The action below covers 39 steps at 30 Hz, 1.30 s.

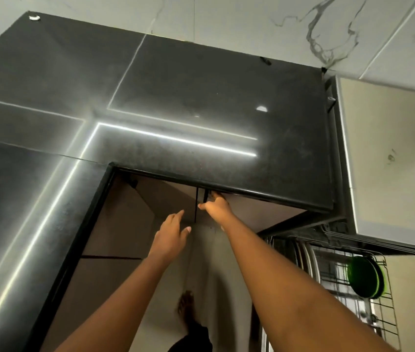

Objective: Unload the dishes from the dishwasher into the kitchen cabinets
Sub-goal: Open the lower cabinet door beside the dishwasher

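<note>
While both bare arms reach under the front edge of the dark speckled stone table [201,97], the right hand [215,203] hooks its fingers over the top of a brown cabinet door [252,212]. The left hand [173,231] hovers spread wide, holding nothing. Green round plates [365,276] stand upright in the wire dishwasher rack [387,313] at right.

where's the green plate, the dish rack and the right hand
green plate [362,276], head view, middle of its face
dish rack [389,308], head view, right wire edge
right hand [216,205], head view, back of hand
</note>
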Available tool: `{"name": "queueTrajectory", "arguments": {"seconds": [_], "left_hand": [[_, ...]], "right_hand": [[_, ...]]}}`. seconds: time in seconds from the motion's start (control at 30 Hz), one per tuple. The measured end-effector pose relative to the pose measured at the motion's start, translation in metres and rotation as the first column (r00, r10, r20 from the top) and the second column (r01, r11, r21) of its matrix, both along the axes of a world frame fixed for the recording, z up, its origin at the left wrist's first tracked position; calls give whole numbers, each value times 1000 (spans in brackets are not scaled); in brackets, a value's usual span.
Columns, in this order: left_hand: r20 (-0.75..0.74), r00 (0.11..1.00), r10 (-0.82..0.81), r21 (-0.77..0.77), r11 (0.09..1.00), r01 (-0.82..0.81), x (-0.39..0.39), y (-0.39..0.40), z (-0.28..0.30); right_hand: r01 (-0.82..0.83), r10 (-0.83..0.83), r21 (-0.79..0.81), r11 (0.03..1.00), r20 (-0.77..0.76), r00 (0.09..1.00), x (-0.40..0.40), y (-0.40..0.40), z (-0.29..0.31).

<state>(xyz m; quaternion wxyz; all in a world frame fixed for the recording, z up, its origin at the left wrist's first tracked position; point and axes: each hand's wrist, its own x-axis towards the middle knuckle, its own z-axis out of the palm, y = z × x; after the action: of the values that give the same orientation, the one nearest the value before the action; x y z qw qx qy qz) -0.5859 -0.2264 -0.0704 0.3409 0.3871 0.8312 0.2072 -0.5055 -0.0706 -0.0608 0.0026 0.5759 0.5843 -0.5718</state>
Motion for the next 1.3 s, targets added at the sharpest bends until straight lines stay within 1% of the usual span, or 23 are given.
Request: {"name": "queueTrajectory", "arguments": {"seconds": [0.1,0.17,0.3,0.4,0.47,0.53,0.6,0.7,0.77,0.87,0.93,1.03,1.17,1.23,1.3], "left_hand": [[45,999,12,23,1000,-13,-7,1,-2],[63,998,13,34,999,-15,-12,2,-4],[73,997,17,44,999,-21,-15,3,-8],[89,996,29,58,998,-34,-11,4,-8],[131,990,60,92,993,-72,-4,4,-6],[176,977,118,158,976,-146,5,5,-1],[192,967,171,218,953,-211,15,9,7],[206,964,167,262,940,-219,30,12,17],[188,973,132,255,950,-178,44,12,22],[163,983,83,203,972,-116,67,4,26],[149,983,104,193,972,-132,84,-6,27],[114,978,172,222,956,-194,106,-23,30],[61,977,205,193,958,-213,143,-46,31],[43,976,213,179,960,-217,164,-57,32],[46,977,208,170,962,-213,191,-70,34]], "right_hand": [[117,-120,-111,987,-15,993,-17,2,-8],[160,-160,-73,984,5,987,-22,2,-12],[63,-64,64,996,15,998,-12,-15,-13],[3,-6,119,993,26,1000,-1,-32,-12],[-17,14,138,990,23,1000,9,-45,-14],[-40,38,150,988,18,999,22,-60,-17],[-72,70,123,990,18,997,36,-73,-20],[-118,116,98,988,26,993,57,-87,-24],[-144,141,85,986,43,989,70,-93,-21],[-222,220,87,971,26,975,90,-99,-12],[-267,266,85,960,13,964,107,-105,-5],[-298,298,65,952,2,955,139,-120,0],[-355,354,89,931,27,935,187,-143,4],[-352,348,86,932,61,936,210,-154,8],[-272,268,80,959,56,962,234,-162,14]]}}
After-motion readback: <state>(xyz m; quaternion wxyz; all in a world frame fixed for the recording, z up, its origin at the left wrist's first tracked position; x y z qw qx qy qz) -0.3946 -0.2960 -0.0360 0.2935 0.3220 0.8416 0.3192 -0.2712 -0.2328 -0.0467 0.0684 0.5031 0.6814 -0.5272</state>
